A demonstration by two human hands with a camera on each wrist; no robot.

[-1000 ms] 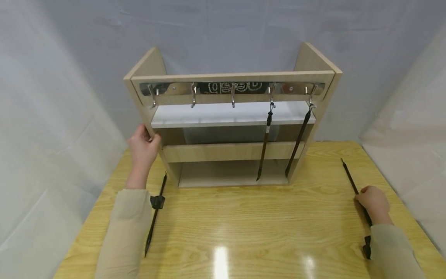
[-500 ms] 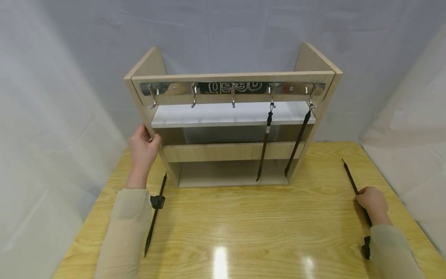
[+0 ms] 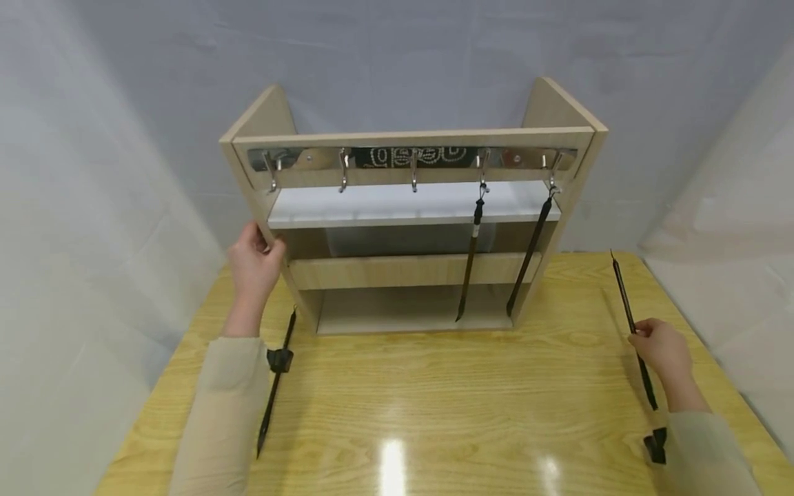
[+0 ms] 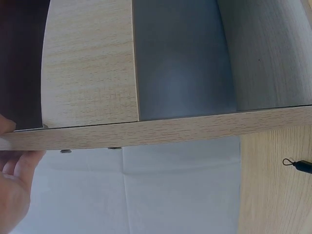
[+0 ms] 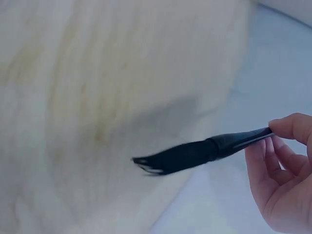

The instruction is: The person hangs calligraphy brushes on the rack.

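Observation:
A light wooden shelf unit (image 3: 415,272) stands at the back of the table. My left hand (image 3: 253,267) grips the edge of its left side panel (image 4: 146,135), thumb in front and fingers behind. Over the table's right side, my right hand (image 3: 665,351) pinches a dark calligraphy brush (image 3: 623,293) by the handle. Its loop end points away from me, and its black bristles (image 5: 180,158) show in the right wrist view, raised above their shadow. Two more brushes hang from the rack's right hooks, a brown-handled brush (image 3: 470,265) and a black brush (image 3: 528,260).
A metal strip with several hooks (image 3: 413,180) runs along the shelf's upper front; its left and middle hooks are bare. Another dark brush (image 3: 268,417) lies on the table (image 3: 397,393) beside my left forearm. A pale curtain (image 3: 409,62) hangs behind and at both sides.
My right hand has lifted the brush off the table, and its loop end has risen and moved away from me. The left hand stays on the side panel.

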